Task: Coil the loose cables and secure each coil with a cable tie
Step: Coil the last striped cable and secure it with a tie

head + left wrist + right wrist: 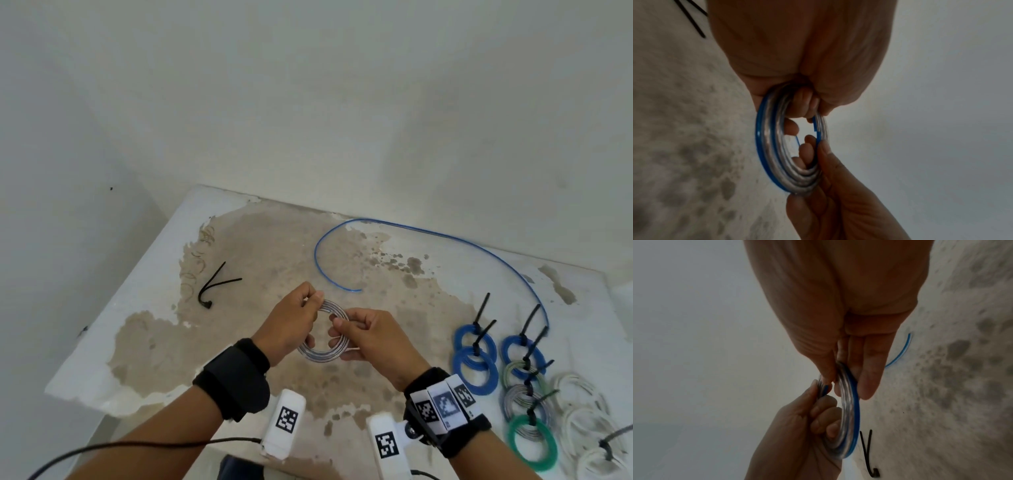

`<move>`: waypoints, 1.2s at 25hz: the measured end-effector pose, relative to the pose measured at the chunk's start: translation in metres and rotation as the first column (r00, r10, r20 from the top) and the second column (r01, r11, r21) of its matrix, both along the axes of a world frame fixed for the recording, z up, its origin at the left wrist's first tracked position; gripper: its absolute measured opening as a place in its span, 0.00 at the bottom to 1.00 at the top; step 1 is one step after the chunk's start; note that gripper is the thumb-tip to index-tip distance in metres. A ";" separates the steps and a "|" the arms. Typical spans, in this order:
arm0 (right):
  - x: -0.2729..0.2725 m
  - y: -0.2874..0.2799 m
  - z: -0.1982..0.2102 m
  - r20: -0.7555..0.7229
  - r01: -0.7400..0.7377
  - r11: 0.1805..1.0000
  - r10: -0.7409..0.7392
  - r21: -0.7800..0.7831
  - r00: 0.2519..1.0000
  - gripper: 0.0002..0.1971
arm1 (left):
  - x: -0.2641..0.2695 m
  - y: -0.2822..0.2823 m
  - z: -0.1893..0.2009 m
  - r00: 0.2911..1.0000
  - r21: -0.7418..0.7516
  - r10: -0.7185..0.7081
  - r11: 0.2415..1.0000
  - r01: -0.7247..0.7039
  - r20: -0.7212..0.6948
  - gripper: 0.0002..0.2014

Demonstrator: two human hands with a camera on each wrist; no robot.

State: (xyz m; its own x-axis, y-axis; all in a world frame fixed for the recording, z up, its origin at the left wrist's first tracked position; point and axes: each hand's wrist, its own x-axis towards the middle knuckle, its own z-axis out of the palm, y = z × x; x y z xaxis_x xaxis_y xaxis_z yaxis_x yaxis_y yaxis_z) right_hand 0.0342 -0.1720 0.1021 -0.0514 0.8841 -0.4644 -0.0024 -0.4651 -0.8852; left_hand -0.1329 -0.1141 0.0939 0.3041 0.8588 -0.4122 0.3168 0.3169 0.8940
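A coil of clear cable with a blue stripe (323,354) is held above the table between both hands. My left hand (313,303) grips its far left part, fingers curled round the turns (766,146). My right hand (339,325) pinches the right side between thumb and fingers, with the other fingers lying straight behind the coil (851,418). A loose blue cable (411,231) curves over the far side of the table. Two black cable ties (214,286) lie to the left of my hands, also seen as black ties (867,451) below the coil.
Several tied coils, blue (474,368), green (532,442) and white (579,404), lie in rows at the right with black tie tails sticking up. The table (239,240) has worn, patchy paint and stands against a white wall. Its left edge (113,308) drops off.
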 end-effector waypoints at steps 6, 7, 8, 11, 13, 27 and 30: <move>-0.110 0.081 -0.041 0.246 -0.110 0.990 0.129 -0.091 0.961 0.15 | -0.133 0.048 -0.026 0.979 -0.166 0.199 0.968 -0.188 0.051 0.13; -0.125 0.098 -0.058 0.373 -0.162 0.985 0.172 -0.058 0.912 0.16 | -0.153 0.056 -0.031 0.976 -0.166 0.215 0.964 -0.206 0.038 0.13; -0.144 0.115 -0.076 0.500 -0.236 0.971 0.222 -0.035 0.837 0.15 | -0.174 0.064 -0.037 0.975 -0.157 0.220 0.964 -0.213 0.024 0.13; -0.183 0.161 -0.125 0.695 -0.346 0.937 0.224 0.039 0.684 0.13 | -0.214 0.084 -0.049 0.982 -0.108 0.188 0.976 -0.191 -0.031 0.14; -0.197 0.182 -0.150 0.773 -0.426 0.903 0.235 0.051 0.590 0.15 | -0.230 0.093 -0.053 0.983 -0.092 0.180 0.979 -0.184 -0.048 0.15; -0.168 0.173 -0.145 0.710 -0.078 0.982 -0.070 0.174 0.701 0.05 | -0.224 0.119 -0.071 0.990 -0.179 0.142 0.974 -0.138 0.013 0.14; -0.130 0.141 -0.103 0.523 0.197 0.961 -0.272 0.195 0.808 0.07 | -0.187 0.120 -0.064 0.988 -0.203 0.140 0.971 -0.123 0.069 0.14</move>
